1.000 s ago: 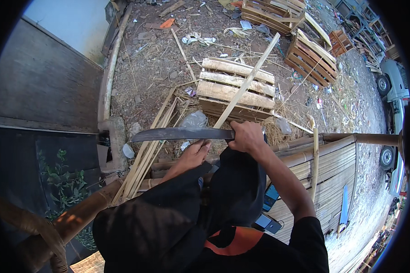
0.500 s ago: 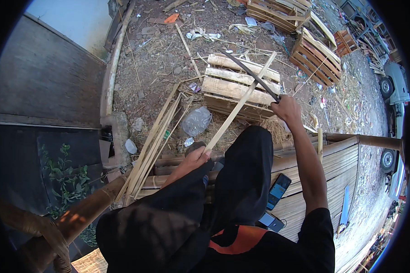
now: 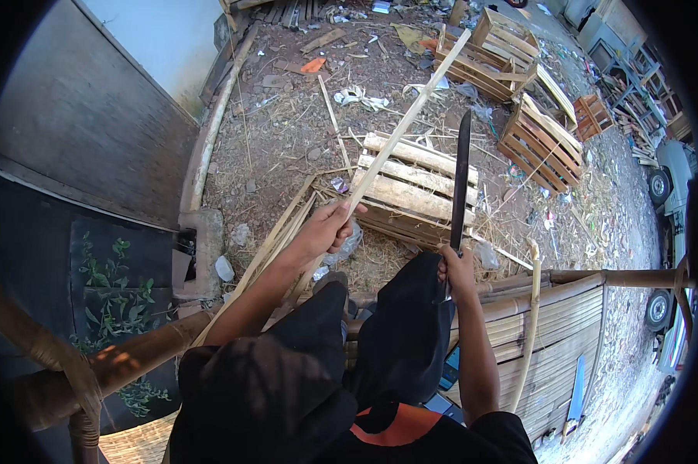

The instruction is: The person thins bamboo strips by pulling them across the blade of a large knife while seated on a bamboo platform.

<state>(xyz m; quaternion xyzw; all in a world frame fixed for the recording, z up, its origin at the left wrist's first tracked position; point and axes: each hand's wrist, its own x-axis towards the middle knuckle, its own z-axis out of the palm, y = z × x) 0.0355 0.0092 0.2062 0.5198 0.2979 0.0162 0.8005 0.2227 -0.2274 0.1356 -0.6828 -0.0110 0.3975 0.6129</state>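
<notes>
Two hands work: left hand [image 3: 322, 230] fingers clamped on the bamboo strip [image 3: 411, 116] slanting far-right, right hand [image 3: 456, 269] gripping an upright machete [image 3: 461, 178] just right

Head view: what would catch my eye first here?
Probably the long dark blade, held upright in the right hand at the middle of the picture. Beside it the left hand grips a pale bamboo strip that slants up toward the top. Behind both, a wooden crate lies on the littered dirt, with more crates at the upper right.
</notes>
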